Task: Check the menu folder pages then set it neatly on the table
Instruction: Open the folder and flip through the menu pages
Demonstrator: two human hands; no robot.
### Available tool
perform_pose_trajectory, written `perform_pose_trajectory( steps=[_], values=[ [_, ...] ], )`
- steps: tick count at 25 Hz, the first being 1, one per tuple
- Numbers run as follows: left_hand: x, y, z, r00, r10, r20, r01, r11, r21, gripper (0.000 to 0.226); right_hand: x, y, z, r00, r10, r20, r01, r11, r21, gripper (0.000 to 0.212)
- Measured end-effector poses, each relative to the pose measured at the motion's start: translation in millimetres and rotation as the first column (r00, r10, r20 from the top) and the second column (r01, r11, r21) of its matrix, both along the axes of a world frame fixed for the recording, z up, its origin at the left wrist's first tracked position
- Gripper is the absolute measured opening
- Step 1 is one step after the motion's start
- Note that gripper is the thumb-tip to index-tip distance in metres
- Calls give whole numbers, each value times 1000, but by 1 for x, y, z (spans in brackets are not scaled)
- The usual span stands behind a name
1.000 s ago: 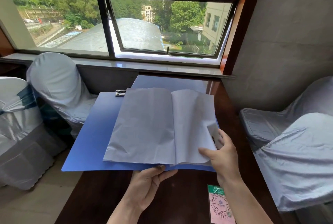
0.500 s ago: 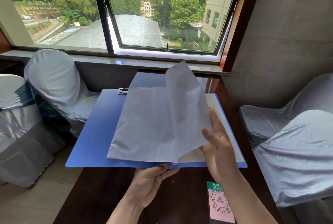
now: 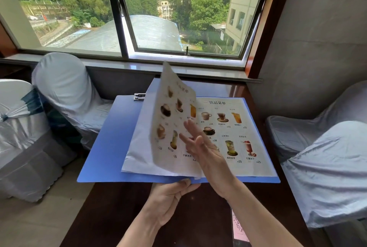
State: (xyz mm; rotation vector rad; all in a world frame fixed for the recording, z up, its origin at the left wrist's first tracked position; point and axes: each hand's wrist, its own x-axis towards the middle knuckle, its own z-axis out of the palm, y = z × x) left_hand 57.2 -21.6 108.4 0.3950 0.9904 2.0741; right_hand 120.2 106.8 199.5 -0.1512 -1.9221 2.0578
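A blue menu folder (image 3: 111,143) lies open above the dark wooden table (image 3: 123,211), held from beneath at its near edge by my left hand (image 3: 168,197). One printed page (image 3: 170,119) stands nearly upright, mid-turn, showing drink pictures. My right hand (image 3: 200,147), fingers spread, is flat against that page's right face. Below it the right-hand drinks page (image 3: 236,127) lies flat and readable. Turned blank pages (image 3: 139,143) rest on the left. A metal clip (image 3: 139,96) sits at the folder's far edge.
White-covered chairs stand at the left (image 3: 65,95) and right (image 3: 325,159) of the table. A pink card (image 3: 239,229) lies on the table under my right forearm. The window sill (image 3: 178,68) and a grey wall (image 3: 317,48) close off the far side.
My right hand has lifted a page off the right stack and swung it up toward the left. The printed drinks pages are now uncovered. The folder sits slightly higher.
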Motion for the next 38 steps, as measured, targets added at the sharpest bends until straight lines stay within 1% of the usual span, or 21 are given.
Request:
perform_pose_trajectory(
  steps=[4, 7, 10, 12, 13, 15, 17, 18, 19, 22, 27, 31, 34, 38],
  values=[
    [0, -4, 0, 1000, -6, 12, 6, 999, 35, 58, -3, -4, -3, 999, 21, 48, -19, 999, -36, 106],
    [1, -5, -2, 999, -5, 33, 3, 999, 54, 62, -3, -4, -3, 998, 35, 58, -32, 998, -54, 109],
    [2, -4, -2, 1000, -3, 18, 3, 999, 42, 59, -2, -3, -5, 999, -2, 50, 5, 997, -75, 107],
    [1, -4, -2, 1000, 1, 8, -1, 1000, 27, 58, 0, 1, -8, 998, -60, 11, 61, 993, -98, 99],
    [1, -4, -2, 1000, 6, 13, -6, 1000, 23, 60, 2, 3, -9, 995, -96, -14, 94, 988, -120, 91],
    [-1, -6, -2, 999, 23, 46, -24, 1000, 19, 63, 6, 10, -10, 980, -196, -38, 189, 971, -148, 61],
    [-3, -8, -2, 997, 44, 64, -46, 999, 19, 63, 13, 20, -14, 950, -313, -20, 309, 946, -98, 35],
    [-4, -10, -2, 996, 54, 64, -56, 998, 20, 63, 17, 26, -16, 934, -358, -14, 357, 932, -61, 27],
    [-5, -11, -2, 996, 64, 65, -66, 998, 21, 62, 21, 31, -19, 920, -393, -8, 393, 919, -26, 23],
    [-6, -14, -3, 995, 74, 63, -75, 997, 18, 60, 34, 48, -27, 888, -460, 11, 458, 885, 82, 20],
    [-11, -23, -7, 997, 31, 77, -31, 999, 7, 58, 42, 90, -29, 831, -556, 12, 538, 810, 234, 23],
    [-16, -27, -8, 996, 18, 93, -16, 1000, -22, 56, 38, 124, -32, 781, -624, -12, 579, 717, 389, 26],
    [-17, -29, -9, 994, 19, 105, -17, 1000, -19, 55, 35, 144, -40, 757, -653, -1, 561, 649, 514, 36],
    [-20, -32, -10, 991, 24, 129, -21, 1000, -21, 56, 29, 156, -46, 720, -685, 108, 534, 647, 544, 51]
  ],
)
